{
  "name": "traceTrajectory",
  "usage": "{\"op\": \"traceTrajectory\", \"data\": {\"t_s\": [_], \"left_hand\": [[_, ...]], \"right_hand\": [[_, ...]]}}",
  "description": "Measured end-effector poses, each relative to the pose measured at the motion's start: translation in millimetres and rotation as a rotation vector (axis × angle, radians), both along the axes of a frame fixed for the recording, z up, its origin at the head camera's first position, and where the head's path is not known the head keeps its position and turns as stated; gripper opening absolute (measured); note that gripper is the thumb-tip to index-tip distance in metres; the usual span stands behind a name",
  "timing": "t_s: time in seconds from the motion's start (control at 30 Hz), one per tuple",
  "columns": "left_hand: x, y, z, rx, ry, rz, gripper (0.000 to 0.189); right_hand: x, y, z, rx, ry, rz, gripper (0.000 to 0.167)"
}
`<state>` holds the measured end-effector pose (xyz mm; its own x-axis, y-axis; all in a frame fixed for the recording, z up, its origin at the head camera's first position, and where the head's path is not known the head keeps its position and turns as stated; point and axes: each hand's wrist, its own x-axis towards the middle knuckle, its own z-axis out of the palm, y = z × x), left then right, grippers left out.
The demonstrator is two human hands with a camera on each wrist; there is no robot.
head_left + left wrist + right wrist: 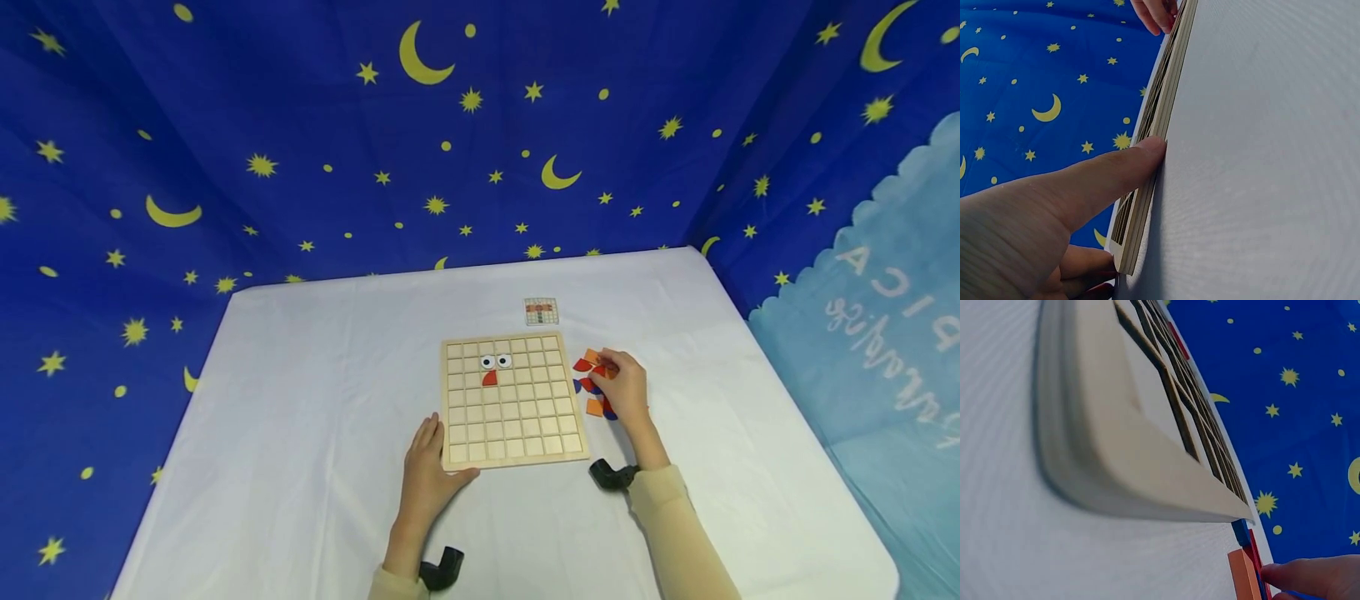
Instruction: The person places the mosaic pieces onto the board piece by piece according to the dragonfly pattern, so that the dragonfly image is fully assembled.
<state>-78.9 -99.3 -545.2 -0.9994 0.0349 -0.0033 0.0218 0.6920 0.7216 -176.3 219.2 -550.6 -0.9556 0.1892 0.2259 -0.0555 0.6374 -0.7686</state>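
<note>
A square wooden grid board (517,425) lies on the table. Two googly-eye tiles (496,362) sit side by side in its upper cells, with a red quarter-round tile (490,378) below the left one. At the board's near left corner is my left hand (429,462), thumb along the front edge and fingers against the left side. My right hand (624,390) is over the loose tiles to the right of the board, its fingertips down among red pieces (1255,547). I cannot tell whether it pinches one. An orange block (1244,575) stands right by those fingers.
Several orange, red and blue tiles (594,407) lie close beside the board's right edge. Behind the board is a small picture card (541,312) with a grid pattern. White cloth covers the table (300,433), and a blue star-patterned curtain (337,125) hangs behind it.
</note>
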Motion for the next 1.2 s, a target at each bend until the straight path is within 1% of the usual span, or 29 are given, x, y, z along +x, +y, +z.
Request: {"op": "traceTrajectory", "data": {"t_s": [0.07, 0.13, 0.23, 0.4, 0.5, 0.63, 0.87, 1.2], "left_hand": [[-0.3, 0.2, -0.1, -0.002, 0.000, 0.000, 0.095], [-0.2, 0.0, -0.4, -0.001, 0.001, 0.001, 0.095], [-0.1, 0.1, -1.3, -0.001, 0.004, 0.000, 0.095], [0.3, 0.6, -1.4, 0.000, 0.005, -0.006, 0.095], [0.6, 0.5, -0.8, -0.004, 0.005, -0.005, 0.094], [0.3, -0.2, -0.3, -0.006, 0.001, -0.003, 0.095], [-1.1, -1.1, -0.6, -0.002, 0.003, -0.008, 0.095], [-0.5, -0.6, -0.4, -0.002, 0.005, -0.002, 0.095]], "right_hand": [[0.5, 0.6, 0.4, -0.012, -0.018, -0.004, 0.040], [0.5, 0.9, 1.6, -0.022, -0.039, 0.006, 0.039], [0.6, 2.1, 2.3, -0.015, -0.047, 0.028, 0.039], [2.1, 7.7, -0.5, 0.021, -0.019, 0.015, 0.042], [3.4, 9.8, -1.1, 0.016, -0.025, 0.010, 0.043], [3.4, 10.5, -1.0, 0.024, -0.033, 0.025, 0.043], [1.5, 11.5, -2.0, 0.045, -0.014, 0.032, 0.042], [1.4, 11.2, -3.8, 0.040, 0.011, 0.030, 0.042]]}}
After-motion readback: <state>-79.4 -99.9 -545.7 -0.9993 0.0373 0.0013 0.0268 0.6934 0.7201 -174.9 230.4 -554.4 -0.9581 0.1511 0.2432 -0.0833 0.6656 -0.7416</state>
